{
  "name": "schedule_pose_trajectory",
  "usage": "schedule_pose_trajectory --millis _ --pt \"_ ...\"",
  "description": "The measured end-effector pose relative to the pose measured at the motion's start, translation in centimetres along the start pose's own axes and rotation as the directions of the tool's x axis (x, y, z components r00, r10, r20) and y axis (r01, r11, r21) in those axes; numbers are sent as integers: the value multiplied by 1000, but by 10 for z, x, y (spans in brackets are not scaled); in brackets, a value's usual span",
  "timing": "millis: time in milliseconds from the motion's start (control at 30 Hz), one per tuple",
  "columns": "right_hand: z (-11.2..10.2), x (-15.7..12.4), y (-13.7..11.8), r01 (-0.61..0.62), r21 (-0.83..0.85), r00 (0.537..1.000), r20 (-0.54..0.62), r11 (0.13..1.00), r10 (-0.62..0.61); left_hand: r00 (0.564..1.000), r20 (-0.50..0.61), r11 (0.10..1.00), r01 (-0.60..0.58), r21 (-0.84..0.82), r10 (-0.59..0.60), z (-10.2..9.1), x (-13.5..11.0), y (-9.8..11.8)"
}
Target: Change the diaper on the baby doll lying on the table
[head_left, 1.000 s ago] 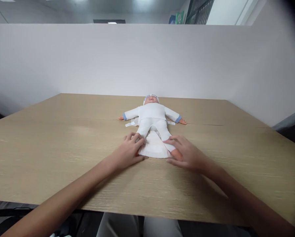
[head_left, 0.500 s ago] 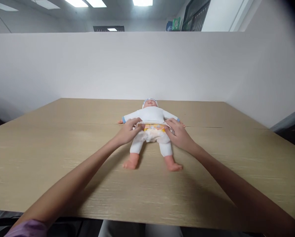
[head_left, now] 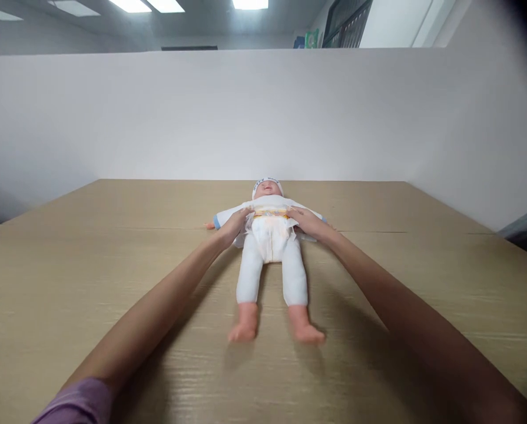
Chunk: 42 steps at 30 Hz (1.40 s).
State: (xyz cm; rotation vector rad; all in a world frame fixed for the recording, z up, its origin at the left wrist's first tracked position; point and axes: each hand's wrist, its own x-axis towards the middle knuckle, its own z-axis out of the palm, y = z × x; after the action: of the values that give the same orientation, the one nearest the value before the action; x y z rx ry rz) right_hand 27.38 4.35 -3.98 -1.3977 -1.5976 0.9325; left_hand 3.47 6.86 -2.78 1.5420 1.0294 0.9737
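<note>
Background: pale partition wall behind the work surface, lit ceiling panels above it, a green package past its top edge. Surface: broad wood-grain table, a thin seam running crosswise.

Doll lay on its back near mid-table, long axis running straight from near to far. Head, in a lettered white cap, pointed to the partition; bare feet pointed to the wearer, toes splayed outward. Legs nearly parallel, slightly apart; arms spread sideways, blue cuff at the wrist.

White diaper sat at the doll's hips, front panel over the belly, its length along the body, narrow part down between the thighs. Orange-yellow band ran crosswise at its upper edge.

Left hand and right hand were apart, one on each side of the waist, fingertips at the band's ends. Could not tell whether either pinched the material. Purple sleeve on the left arm.
</note>
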Motion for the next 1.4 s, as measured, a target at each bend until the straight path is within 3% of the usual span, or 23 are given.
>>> schedule_pose_trajectory --millis 167,267,400,567,667,733,833,900,967,1067,1167,1267,1400 --pt "-6 -49 -9 -75 46 988 141 996 68 972 176 974 179 -137 -154 -17 -40 -5" --pt "-16 -65 -15 -80 66 981 183 995 67 949 242 961 238 -143 -199 -25 -51 -2" --pt "-29 -68 -5 14 -13 1000 -21 1000 -15 944 269 962 236 -139 -193 -36 -51 2" --pt "-33 -90 22 0 -221 971 -235 975 -53 985 42 986 166 -10 -165 -43 -58 12" --pt "-26 -115 34 -16 -426 957 -268 904 -110 997 -42 994 66 90 -62 -33 -71 26" --pt "-20 -127 40 2 -542 947 -268 840 -175 997 -20 968 -74 241 81 -18 -79 37" --pt "-14 -135 48 1 -633 930 -284 774 -233 931 151 791 -362 493 332 12 -82 50" --pt "-12 -134 53 -16 -634 926 -301 773 -228 877 264 650 -475 593 401 31 -79 53" --pt "-12 -131 58 -43 -603 927 -322 796 -193 870 307 553 -485 678 386 47 -74 54" --pt "-13 -127 64 -118 -550 930 -354 827 -103 899 262 475 -412 778 352 62 -70 50" --pt "-16 -126 65 -124 -525 947 -317 842 -59 900 228 419 -382 824 373 68 -69 44" --pt "-23 -129 57 -58 -434 972 -231 899 -49 898 225 402 -378 834 378 69 -68 41" --pt "-29 -132 32 22 -151 982 -183 988 -50 909 219 425 -365 828 354 69 -68 42"
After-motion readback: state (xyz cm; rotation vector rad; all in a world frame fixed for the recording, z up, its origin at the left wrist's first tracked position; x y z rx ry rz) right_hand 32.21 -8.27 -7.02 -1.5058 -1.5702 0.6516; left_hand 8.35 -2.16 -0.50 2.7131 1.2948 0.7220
